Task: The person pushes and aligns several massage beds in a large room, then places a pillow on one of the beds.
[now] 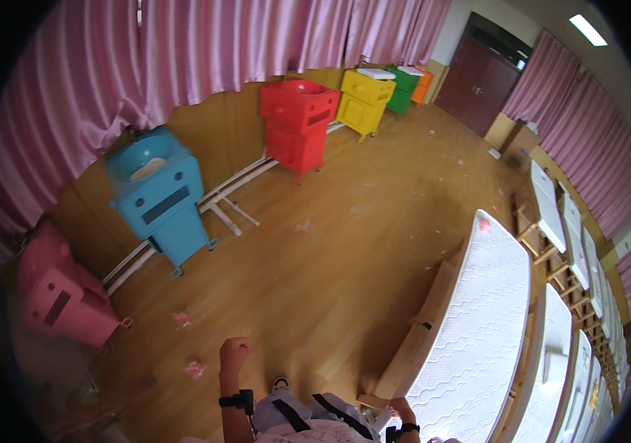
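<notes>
My left hand [234, 353] is held up in front of me above the wooden floor, fingers curled into a fist, with nothing seen in it. Its wrist wears a black strap. Low on the right, my right hand [402, 408] hangs by my leg, close to the near end of a low wooden bed with a white quilted mattress [470, 310]. Its fingers look curled in, and nothing shows in them. Two crumpled pink scraps [196, 369] [182, 319] lie on the floor left of my left hand.
Along the curtained left wall stand pink [64, 295], blue [164, 210], red [295, 129], yellow [363, 103] and green plastic units [402, 90], some with bowl tops. White pipes [238, 179] run low behind them. More white-topped beds [548, 340] line the right. A dark red door [478, 77] is far off.
</notes>
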The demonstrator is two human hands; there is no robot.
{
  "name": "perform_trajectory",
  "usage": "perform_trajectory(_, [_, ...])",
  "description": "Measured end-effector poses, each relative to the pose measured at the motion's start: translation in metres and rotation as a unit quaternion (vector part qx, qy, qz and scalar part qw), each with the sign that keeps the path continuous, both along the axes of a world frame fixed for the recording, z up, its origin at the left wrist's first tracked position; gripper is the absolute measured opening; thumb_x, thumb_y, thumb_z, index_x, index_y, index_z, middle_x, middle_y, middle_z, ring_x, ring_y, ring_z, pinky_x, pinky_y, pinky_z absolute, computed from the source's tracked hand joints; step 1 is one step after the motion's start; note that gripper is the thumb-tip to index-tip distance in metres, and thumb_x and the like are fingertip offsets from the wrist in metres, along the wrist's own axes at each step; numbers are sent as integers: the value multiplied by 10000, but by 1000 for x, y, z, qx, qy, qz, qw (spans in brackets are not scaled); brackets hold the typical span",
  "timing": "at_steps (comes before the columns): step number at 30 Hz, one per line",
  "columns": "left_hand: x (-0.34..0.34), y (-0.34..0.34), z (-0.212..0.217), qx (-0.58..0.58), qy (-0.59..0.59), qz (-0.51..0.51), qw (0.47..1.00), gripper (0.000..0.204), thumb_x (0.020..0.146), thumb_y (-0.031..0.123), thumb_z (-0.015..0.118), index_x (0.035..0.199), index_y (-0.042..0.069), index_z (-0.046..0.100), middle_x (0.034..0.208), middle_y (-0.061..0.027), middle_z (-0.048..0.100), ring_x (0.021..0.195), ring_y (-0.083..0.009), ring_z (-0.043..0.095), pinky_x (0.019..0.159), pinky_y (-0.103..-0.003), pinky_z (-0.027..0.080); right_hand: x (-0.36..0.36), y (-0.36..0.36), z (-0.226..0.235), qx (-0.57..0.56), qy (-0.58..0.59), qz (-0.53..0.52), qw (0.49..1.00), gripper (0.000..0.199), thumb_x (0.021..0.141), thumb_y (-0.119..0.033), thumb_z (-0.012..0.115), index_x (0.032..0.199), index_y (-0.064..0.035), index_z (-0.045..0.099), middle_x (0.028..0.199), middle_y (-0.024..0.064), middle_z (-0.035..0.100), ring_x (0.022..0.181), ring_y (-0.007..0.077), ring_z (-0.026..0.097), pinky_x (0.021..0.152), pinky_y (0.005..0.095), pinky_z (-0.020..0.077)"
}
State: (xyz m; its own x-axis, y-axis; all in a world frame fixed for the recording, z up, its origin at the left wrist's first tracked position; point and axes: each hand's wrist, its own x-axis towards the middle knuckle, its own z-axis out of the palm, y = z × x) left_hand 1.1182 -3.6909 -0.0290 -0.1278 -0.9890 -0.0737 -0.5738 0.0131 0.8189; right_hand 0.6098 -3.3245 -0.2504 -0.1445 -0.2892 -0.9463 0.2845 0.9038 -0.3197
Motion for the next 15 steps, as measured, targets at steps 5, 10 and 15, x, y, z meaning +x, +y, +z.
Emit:
perform_trajectory(5, [-34, -66, -20, 23, -7, -46, 999, 91, 592, -2, 449, 526, 21, 507, 490, -115, 478, 472, -213, 486, 457, -306, 349, 69, -62, 123, -60, 231, 54, 969, 164, 788, -81, 483, 640, -85, 555, 520, 46, 516, 404, 152, 477, 376, 269, 383])
perform_trajectory(10, [-125, -146, -19, 13, -52, -155, 986, 93, 622, 16, 471, 543, 24, 520, 507, -130, 480, 476, -263, 492, 476, -335, 375, 47, -34, 92, 34, 290, 336, 895, 152, 745, -91, 503, 655, -51, 618, 541, 35, 597, 464, 163, 596, 425, 298, 444])
perform_trajectory(15, [-216, -220, -2, 70, -134, -210, 966, 126, 674, -7, 458, 551, 2, 487, 501, -141, 426, 453, -229, 429, 476, -341, 356, 25, -42, 73, 116, 246, 30, 962, 205, 750, -111, 502, 590, -5, 576, 548, 102, 573, 436, 203, 527, 414, 333, 403])
